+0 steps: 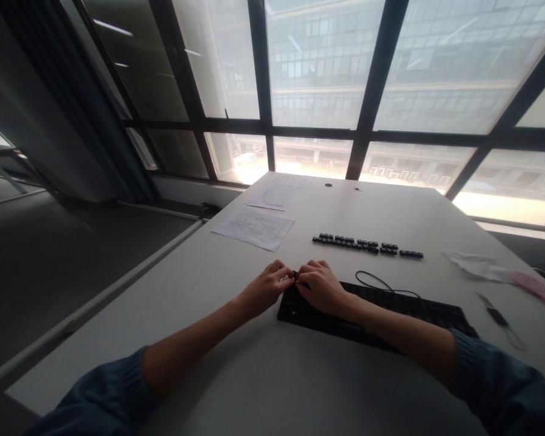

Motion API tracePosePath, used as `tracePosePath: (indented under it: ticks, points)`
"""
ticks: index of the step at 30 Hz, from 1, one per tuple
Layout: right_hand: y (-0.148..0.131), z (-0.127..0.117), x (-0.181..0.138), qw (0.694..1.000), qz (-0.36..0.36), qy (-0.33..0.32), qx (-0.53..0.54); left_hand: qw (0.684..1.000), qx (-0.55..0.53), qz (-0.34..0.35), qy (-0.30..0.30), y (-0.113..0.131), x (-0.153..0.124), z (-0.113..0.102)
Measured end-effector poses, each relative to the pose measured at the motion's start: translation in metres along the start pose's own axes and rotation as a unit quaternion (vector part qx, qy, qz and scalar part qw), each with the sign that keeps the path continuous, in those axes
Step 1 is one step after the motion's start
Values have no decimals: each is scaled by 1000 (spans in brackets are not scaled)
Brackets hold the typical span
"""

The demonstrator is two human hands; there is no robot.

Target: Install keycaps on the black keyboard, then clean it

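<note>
1. Working on black rectangular keyboard (436, 312), white table (209, 290): left hand (267, 287) and right hand (320, 287) at its far-left corner, fingers curled; whether closed on anything, cannot tell.
2. Judged partway: small black keycaps (340, 241) loose in rows beyond.

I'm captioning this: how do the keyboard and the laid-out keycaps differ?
The keyboard is one long piece; the keycaps are small pieces in rows. The left hand and right hand are at the keyboard; the keycaps lie untouched beyond. Both are dark, on the table.
</note>
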State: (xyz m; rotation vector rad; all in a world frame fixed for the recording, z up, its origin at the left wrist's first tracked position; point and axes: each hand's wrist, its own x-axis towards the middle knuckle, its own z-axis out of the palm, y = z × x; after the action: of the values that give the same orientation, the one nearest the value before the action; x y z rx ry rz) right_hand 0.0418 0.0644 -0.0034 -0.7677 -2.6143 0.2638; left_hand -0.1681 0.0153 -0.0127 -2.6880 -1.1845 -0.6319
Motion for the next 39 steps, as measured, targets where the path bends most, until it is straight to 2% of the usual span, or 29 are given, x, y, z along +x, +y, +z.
tracePosePath:
  ticks: [3, 8, 14, 20, 23, 28, 34, 39]
  points:
    - [2, 1, 2, 1000, 8, 2, 10, 999, -37, -21, 22, -1, 1, 1]
    - [8, 5, 9, 998, 47, 12, 49, 979, -154, -111, 80, -6, 1, 9]
    - [13, 1, 10, 993, 46, 34, 104, 944, -242, -207, 82, -8, 0, 11]
    - [17, -6, 10, 984, 75, 60, 150, 929, -277, -230, 89, -6, 1, 12]
    - [17, -1, 10, 984, 77, 54, 148, 930, -273, -228, 94, -6, 1, 11]
    - [17, 5, 10, 987, 75, 39, 134, 949, -231, -189, 100, -6, 2, 6]
    - [15, 7, 9, 992, 70, 30, 99, 971, -188, -126, 77, -9, 1, 6]
    - [9, 7, 9, 998, 37, 15, 45, 985, -149, -83, 26, -8, 2, 2]
